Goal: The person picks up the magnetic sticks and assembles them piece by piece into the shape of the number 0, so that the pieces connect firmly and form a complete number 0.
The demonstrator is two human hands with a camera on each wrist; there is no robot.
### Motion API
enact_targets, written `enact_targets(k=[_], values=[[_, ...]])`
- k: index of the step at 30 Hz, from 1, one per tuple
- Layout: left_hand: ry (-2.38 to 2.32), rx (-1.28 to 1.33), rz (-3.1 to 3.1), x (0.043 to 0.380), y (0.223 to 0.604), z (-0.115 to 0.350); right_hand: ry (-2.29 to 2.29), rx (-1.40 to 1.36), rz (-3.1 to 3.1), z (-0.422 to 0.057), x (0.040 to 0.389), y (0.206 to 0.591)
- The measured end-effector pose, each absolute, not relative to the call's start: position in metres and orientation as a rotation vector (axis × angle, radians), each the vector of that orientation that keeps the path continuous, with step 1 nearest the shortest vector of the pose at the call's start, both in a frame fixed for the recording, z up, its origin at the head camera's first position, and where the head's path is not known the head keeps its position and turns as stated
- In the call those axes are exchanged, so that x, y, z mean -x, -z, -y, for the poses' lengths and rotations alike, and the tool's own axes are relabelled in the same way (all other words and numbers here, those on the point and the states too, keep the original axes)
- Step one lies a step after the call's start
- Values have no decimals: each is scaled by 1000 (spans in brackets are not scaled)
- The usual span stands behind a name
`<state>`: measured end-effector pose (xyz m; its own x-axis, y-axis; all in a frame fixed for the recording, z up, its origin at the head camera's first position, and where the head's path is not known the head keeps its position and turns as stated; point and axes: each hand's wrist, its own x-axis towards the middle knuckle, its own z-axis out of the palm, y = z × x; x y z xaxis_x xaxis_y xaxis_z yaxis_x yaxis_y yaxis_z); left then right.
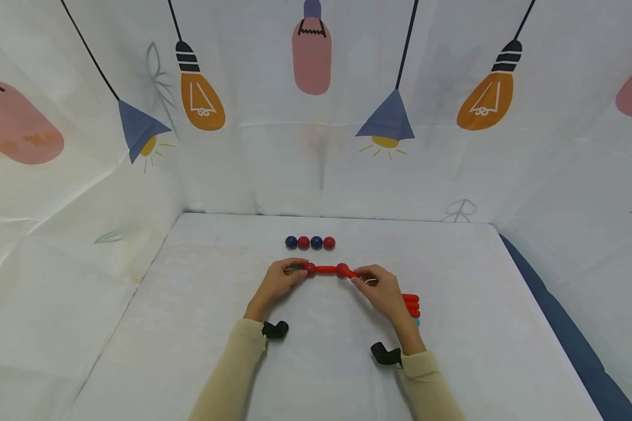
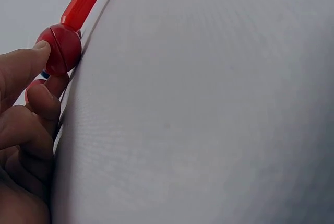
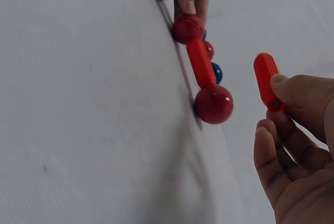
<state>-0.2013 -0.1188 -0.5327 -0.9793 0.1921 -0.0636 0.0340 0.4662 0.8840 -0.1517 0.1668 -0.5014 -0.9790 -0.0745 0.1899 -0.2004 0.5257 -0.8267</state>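
Observation:
In the head view my left hand (image 1: pixel 281 280) pinches a dark red ball (image 1: pixel 309 269) between thumb and fingers. A bright red rod (image 1: pixel 325 269) joins that ball to a second red ball (image 1: pixel 342 270) on its right. With thumb and fingertips, my right hand (image 1: pixel 381 289) holds another red rod (image 1: pixel 351 273), whose tip overlaps the second ball in the head view. The right wrist view shows a gap between this held rod (image 3: pixel 266 78) and the ball (image 3: pixel 213 104). Up close in the left wrist view, the thumb presses the gripped ball (image 2: pixel 65 49).
Behind the hands, a row of blue (image 1: pixel 291 242) and red balls (image 1: pixel 304 242) lies on the white table (image 1: pixel 210 245). Several red rods (image 1: pixel 411 297) and a light blue piece (image 1: pixel 417 321) lie beside the right wrist, partly hidden by it. A printed curtain (image 1: pixel 253 164) hangs behind the table.

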Motion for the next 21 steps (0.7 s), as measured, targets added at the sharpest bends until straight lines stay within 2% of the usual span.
enact_targets(k=[21], values=[[-1552, -230, -2542, 204, 536, 120, -1492, -241, 2638, -130, 151, 517]])
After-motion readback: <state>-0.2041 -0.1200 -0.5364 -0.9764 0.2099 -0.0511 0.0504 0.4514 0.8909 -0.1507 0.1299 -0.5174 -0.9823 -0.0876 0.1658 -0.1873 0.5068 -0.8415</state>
